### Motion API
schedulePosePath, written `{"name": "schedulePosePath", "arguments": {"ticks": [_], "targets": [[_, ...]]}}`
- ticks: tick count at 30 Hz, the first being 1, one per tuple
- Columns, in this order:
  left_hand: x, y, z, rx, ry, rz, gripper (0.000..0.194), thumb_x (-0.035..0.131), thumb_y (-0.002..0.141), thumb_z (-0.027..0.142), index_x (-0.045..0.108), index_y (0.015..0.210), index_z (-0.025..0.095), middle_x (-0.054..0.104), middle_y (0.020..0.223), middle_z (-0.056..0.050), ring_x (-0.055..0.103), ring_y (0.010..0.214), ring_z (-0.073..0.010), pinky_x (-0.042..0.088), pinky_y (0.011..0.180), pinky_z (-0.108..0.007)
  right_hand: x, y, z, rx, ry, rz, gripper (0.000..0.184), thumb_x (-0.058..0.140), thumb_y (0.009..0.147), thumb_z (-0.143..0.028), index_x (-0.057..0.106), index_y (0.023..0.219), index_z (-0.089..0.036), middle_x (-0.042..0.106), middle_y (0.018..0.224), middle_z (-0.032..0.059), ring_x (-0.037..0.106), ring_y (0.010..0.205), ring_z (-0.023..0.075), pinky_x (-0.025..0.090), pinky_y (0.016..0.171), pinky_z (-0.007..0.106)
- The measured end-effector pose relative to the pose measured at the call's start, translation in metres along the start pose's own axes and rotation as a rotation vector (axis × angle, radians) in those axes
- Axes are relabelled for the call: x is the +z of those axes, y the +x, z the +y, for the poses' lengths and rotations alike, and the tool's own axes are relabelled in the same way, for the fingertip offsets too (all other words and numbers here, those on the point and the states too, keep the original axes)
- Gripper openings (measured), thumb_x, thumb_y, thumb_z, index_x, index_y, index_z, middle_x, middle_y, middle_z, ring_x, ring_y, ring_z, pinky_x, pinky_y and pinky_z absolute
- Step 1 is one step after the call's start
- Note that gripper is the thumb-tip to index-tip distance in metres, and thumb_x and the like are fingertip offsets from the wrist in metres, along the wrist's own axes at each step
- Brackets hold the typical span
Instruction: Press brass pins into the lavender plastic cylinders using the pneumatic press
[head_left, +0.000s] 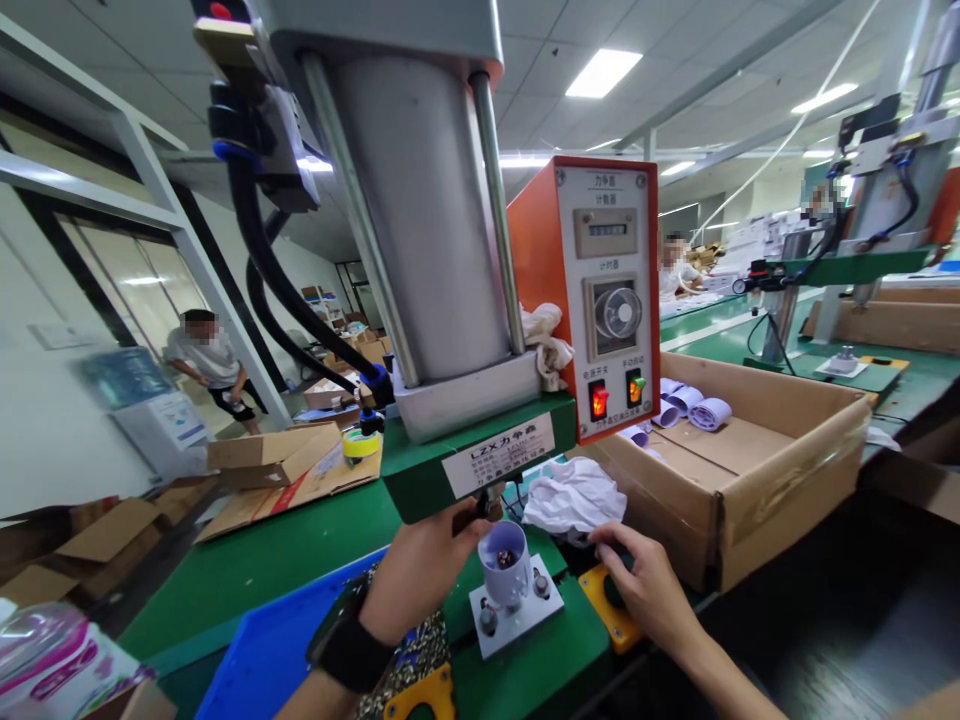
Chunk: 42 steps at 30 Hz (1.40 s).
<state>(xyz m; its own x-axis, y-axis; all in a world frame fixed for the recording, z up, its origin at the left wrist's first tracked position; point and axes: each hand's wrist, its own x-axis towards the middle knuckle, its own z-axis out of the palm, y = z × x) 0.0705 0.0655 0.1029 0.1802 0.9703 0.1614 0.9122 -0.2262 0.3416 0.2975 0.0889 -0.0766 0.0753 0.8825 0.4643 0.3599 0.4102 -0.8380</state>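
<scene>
My left hand (424, 575), with a dark band on its wrist, reaches under the green press head (480, 455). Its fingers are pinched together beside the press ram; what they hold, if anything, I cannot make out. Just to the right of the fingertips stands a pale lilac cup-shaped part (505, 565), upright on a metal fixture plate (517, 610), with small dark and metallic bits inside. My right hand (649, 585) hovers over a yellow button box (611, 610), its fingers loosely bent and apart, holding nothing visible. A crumpled white cloth (574, 498) lies behind it.
An orange control box (611, 300) stands behind the press. At right, a cardboard box (780, 470) holds several lilac rolled pieces (709, 413). A blue tray (270, 640) with small metal parts sits front left, near another yellow button box (420, 695). Two people are farther back.
</scene>
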Motion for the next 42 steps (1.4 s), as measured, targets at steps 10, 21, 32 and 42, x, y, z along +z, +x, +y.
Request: {"name": "schedulePosePath", "arguments": {"ticks": [10,21,32,42], "targets": [[0.026,-0.043,-0.116,-0.215,0.343,0.009,0.030,0.030,0.091,0.028,0.059,0.090,0.021,0.068,0.083,-0.003,0.063,0.078,-0.0168,0.040,0.068,-0.027,-0.001,-0.001,0.000,0.011,-0.016,-0.010,0.022,0.048,0.085,-0.032,0.065,0.085,-0.019,0.070,0.083,0.0053,0.064,0.078,0.0211,0.048,0.073,0.029],[0.014,-0.027,-0.015,-0.003,-0.128,0.053,0.024,0.054,0.079,0.039,0.070,0.076,0.021,0.067,0.079,-0.001,0.060,0.077,-0.0168,0.042,0.070,-0.028,-0.001,-0.005,0.002,0.006,-0.040,0.000,0.025,0.049,0.085,-0.036,0.067,0.084,-0.019,0.071,0.083,0.0057,0.065,0.079,0.0218,0.049,0.073,0.029],[0.020,-0.006,0.008,0.004,-0.055,0.078,0.023,0.054,0.081,0.038,0.066,0.076,0.019,0.071,0.083,-0.003,0.064,0.083,-0.0195,0.043,0.073,-0.029,-0.002,-0.003,0.001,0.004,-0.047,-0.028,0.023,0.046,0.087,-0.033,0.065,0.086,-0.019,0.070,0.084,0.0054,0.065,0.080,0.0213,0.048,0.072,0.028],[0.032,-0.040,-0.110,-0.174,0.200,0.037,0.028,0.044,0.086,0.036,0.065,0.095,0.019,0.070,0.097,-0.006,0.062,0.092,-0.0221,0.045,0.081,-0.032,-0.005,-0.002,0.003,0.025,-0.044,-0.030,0.022,0.047,0.085,-0.032,0.066,0.086,-0.020,0.070,0.086,0.0052,0.064,0.082,0.0217,0.047,0.074,0.029]]}}
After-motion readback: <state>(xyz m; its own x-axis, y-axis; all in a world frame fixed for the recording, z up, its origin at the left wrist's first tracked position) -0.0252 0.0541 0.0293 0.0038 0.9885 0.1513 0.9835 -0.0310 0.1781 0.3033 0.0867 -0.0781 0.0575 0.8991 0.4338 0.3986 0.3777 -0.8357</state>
